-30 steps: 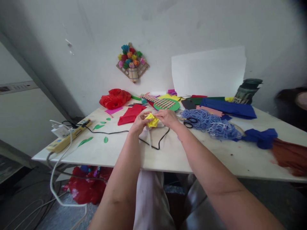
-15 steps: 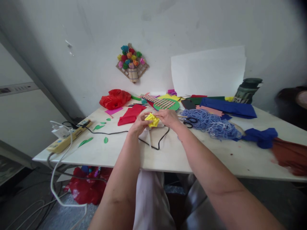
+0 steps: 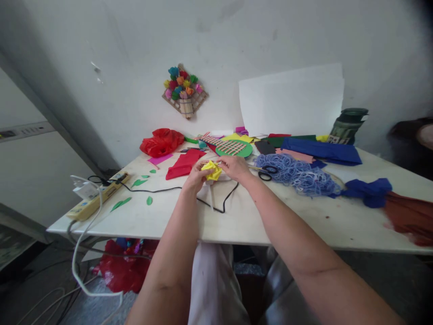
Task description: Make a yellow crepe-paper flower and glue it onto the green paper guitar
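A yellow paper flower (image 3: 213, 170) is held between my hands over the middle of the table. My left hand (image 3: 195, 177) is closed on its left side, fingers pressed against the folded petals. From the right, my right hand (image 3: 233, 167) pinches at the flower's edge; exactly what lies between its fingertips is too small to tell. Beneath the hands lies a white tool (image 3: 223, 177), partly hidden, with a black cord (image 3: 223, 208) by it. Black-handled scissors (image 3: 265, 173) lie just right of my right hand.
Blue yarn (image 3: 294, 174) is heaped to the right, near folded blue paper (image 3: 321, 151). Green paper leaves (image 3: 138, 182) and a power strip (image 3: 98, 196) lie left. Behind the hands are red paper (image 3: 185, 163) and a green disc with a stick lattice (image 3: 245, 150).
The yellow flower has turned slightly and shifted a little left between my fingers. Both hands keep nearly the same place, and the camera view has tilted slightly.
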Tool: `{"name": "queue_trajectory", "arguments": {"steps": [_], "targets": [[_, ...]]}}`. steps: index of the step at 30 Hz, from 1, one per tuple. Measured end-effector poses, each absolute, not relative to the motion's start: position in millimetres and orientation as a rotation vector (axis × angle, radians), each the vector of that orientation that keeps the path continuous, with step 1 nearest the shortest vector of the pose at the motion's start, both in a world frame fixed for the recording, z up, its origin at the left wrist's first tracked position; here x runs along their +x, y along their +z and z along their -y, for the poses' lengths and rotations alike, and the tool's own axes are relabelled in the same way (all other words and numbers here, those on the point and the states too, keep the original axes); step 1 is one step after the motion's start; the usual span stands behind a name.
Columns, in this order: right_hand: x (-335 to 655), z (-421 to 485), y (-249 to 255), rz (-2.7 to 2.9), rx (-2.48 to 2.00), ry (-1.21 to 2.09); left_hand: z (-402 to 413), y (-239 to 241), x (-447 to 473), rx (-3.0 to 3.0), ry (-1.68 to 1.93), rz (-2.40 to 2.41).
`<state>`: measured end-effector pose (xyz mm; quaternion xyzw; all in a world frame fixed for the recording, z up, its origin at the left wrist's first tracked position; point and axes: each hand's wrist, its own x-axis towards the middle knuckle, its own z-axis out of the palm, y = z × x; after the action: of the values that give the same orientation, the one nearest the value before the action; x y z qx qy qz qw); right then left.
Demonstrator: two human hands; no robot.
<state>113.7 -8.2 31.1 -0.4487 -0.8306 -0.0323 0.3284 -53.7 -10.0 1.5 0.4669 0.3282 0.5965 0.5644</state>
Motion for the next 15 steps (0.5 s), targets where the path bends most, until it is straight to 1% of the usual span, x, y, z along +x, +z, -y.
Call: {"name": "queue_trajectory", "arguments": {"steps": [15], "targets": [[115.4, 4.8, 28.3, 2.211, -1.146, -0.136, 10.3, 1.7, -55.3, 1.088, 1.419, -0.754]]}}
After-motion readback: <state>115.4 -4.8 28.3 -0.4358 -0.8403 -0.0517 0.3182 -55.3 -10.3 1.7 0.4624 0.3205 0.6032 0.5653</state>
